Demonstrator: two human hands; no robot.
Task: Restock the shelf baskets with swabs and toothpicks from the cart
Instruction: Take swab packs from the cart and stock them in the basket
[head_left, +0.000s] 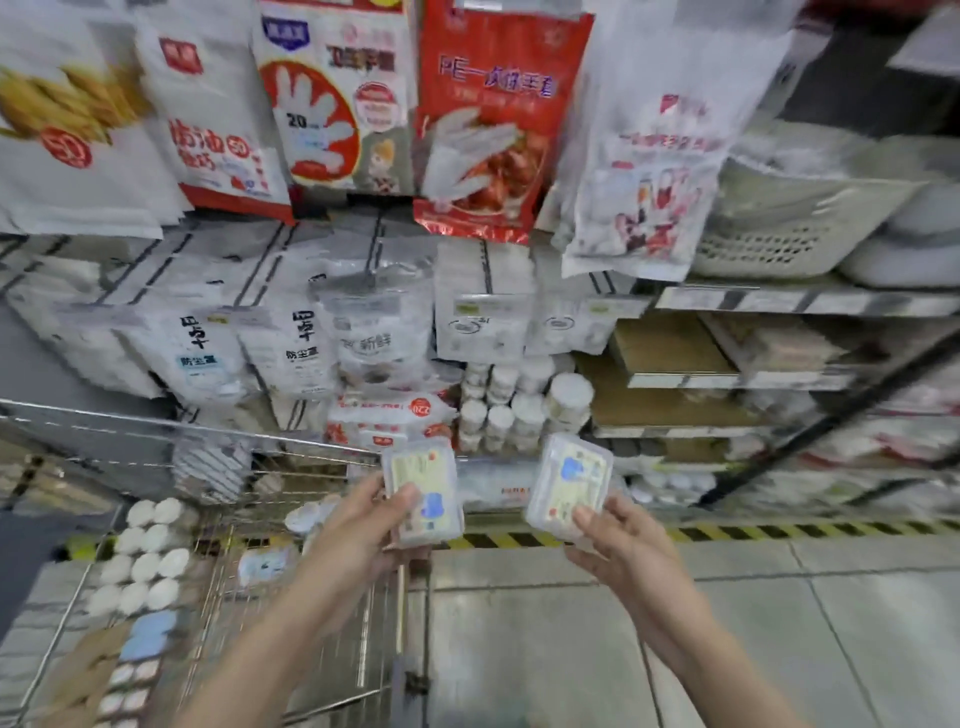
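A person's left hand (363, 525) grips a clear flat box (423, 491) with a pale label, thumb across its face, while the right hand (623, 545) pinches a second clear box (569, 486) by its near corner, both held up side by side, apart, in front of the shelves. To the left, a wire cart (218, 545) carries rows of round white-topped tubs (143, 556); farther off, stacked round white containers (519, 410) sit on a low shelf beneath hanging bags of disposable gloves (483, 119). A yellow-and-black striped strip (753, 531) runs along the tiled floor at the shelf's foot.
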